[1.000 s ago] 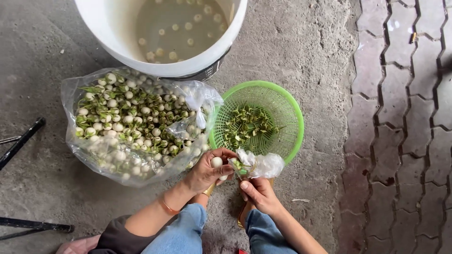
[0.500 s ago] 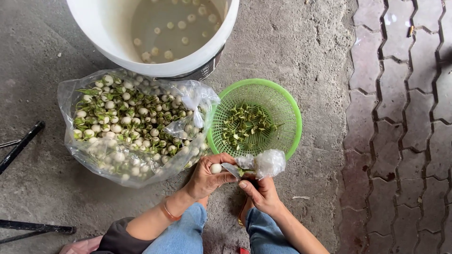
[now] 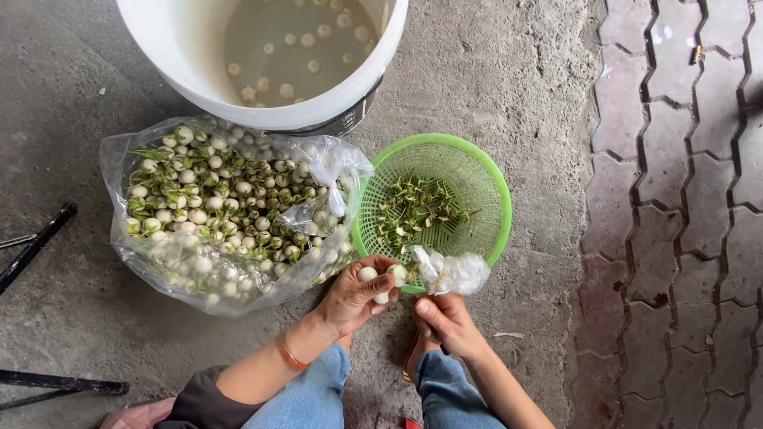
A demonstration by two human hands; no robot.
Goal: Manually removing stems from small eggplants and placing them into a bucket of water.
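Observation:
My left hand point(image 3: 355, 298) holds two small round white eggplants point(image 3: 367, 274) at the fingertips, just below the green basket's near rim. My right hand point(image 3: 445, 319) is closed on a crumpled piece of clear plastic point(image 3: 453, 272) and pinches toward the eggplant beside it. The green mesh basket point(image 3: 485, 191) holds a heap of cut green stems point(image 3: 415, 208). To its left lies an open clear plastic bag point(image 3: 159, 262) full of several small white eggplants with green caps point(image 3: 214, 195).
A large white bucket point(image 3: 183, 56) of cloudy water with floating eggplants stands at the top. Black metal rods point(image 3: 36, 246) lie at the left edge. Concrete floor meets paving bricks point(image 3: 683, 199) on the right. My knees in blue jeans point(image 3: 318, 397) are at the bottom.
The view has shifted slightly. My hands stay together at the basket's near rim, and the left hand now shows two eggplants at its fingertips instead of one.

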